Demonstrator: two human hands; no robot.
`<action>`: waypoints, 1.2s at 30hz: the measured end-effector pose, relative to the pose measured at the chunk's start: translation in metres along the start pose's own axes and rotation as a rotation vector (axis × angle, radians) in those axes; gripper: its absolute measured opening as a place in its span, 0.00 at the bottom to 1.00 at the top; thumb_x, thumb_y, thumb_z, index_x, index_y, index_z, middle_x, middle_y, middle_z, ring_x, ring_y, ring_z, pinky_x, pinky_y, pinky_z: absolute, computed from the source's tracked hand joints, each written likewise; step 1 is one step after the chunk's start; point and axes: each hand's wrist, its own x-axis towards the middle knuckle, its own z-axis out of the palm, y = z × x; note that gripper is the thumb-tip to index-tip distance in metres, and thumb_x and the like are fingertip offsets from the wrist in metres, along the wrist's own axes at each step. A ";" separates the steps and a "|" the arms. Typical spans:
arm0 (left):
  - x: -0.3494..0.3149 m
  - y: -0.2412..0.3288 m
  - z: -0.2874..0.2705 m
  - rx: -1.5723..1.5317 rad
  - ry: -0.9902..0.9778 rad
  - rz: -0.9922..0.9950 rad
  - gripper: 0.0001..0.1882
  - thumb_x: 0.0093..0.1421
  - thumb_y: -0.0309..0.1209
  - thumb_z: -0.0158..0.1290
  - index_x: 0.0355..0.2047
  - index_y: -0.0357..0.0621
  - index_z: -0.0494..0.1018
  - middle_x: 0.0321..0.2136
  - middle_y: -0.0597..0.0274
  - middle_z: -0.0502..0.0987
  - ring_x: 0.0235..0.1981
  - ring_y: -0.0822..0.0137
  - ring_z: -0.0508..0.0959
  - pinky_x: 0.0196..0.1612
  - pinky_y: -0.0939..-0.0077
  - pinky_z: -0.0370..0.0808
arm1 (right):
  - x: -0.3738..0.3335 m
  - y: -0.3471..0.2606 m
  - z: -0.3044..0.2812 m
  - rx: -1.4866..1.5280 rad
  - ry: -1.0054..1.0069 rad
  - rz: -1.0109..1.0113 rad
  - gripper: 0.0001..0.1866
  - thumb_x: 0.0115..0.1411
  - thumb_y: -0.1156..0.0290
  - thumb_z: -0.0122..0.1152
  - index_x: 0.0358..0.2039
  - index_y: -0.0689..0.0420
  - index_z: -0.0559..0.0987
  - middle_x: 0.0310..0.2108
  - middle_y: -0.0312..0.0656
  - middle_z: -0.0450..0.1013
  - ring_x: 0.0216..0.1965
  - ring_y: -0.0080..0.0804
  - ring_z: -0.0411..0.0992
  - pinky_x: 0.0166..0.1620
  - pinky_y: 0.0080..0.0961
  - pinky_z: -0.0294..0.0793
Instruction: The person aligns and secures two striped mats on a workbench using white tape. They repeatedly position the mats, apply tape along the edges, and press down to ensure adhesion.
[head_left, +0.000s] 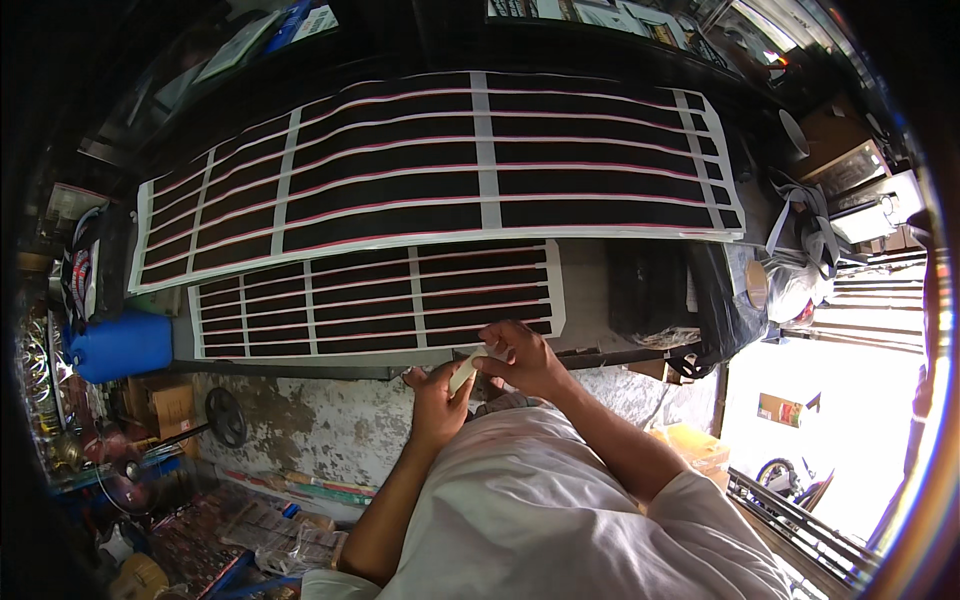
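Close in front of my body, my left hand (438, 402) grips a small pale cream band-like piece (464, 373), perhaps a roll of tape seen edge-on. My right hand (524, 362) is right beside it, fingers bent and thumb at the piece's edge. Whatever is pinched in the right fingers is too small to make out. Just beyond my hands lies a smaller dark sheet (360, 300) with pale and red lines in a grid. Behind and partly over it is a larger stack of similar sheets (390, 165), its long edge toward me.
A blue jerrycan (122, 346) is at the left, near a black wheel-shaped part (226, 417). Black plastic bags (728, 310) sit at the table's right end. A cardboard box (692, 446) stands low at the right, by the bright doorway. A peeling wall (310, 420) runs below the table edge.
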 end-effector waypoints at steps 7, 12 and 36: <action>-0.001 -0.019 -0.006 -0.850 -0.201 -0.394 0.20 0.79 0.40 0.51 0.58 0.34 0.75 0.43 0.50 0.87 0.42 0.60 0.89 0.49 0.67 0.85 | 0.004 0.004 -0.025 0.328 -0.295 -0.014 0.39 0.64 0.73 0.75 0.72 0.56 0.65 0.51 0.43 0.78 0.48 0.27 0.77 0.49 0.28 0.80; 0.007 -0.021 -0.008 -0.848 -0.158 -0.464 0.24 0.78 0.44 0.53 0.60 0.36 0.73 0.42 0.53 0.85 0.40 0.59 0.88 0.48 0.66 0.85 | -0.006 -0.005 -0.014 0.589 -0.387 0.217 0.48 0.61 0.71 0.79 0.75 0.58 0.60 0.39 0.45 0.82 0.39 0.26 0.78 0.44 0.25 0.77; -0.021 0.021 0.004 -0.233 -0.339 -0.172 0.12 0.76 0.31 0.55 0.53 0.35 0.76 0.44 0.52 0.88 0.46 0.63 0.89 0.49 0.69 0.84 | -0.037 0.008 -0.013 0.024 -0.064 -0.011 0.19 0.63 0.72 0.75 0.52 0.63 0.81 0.39 0.43 0.82 0.38 0.30 0.83 0.42 0.29 0.85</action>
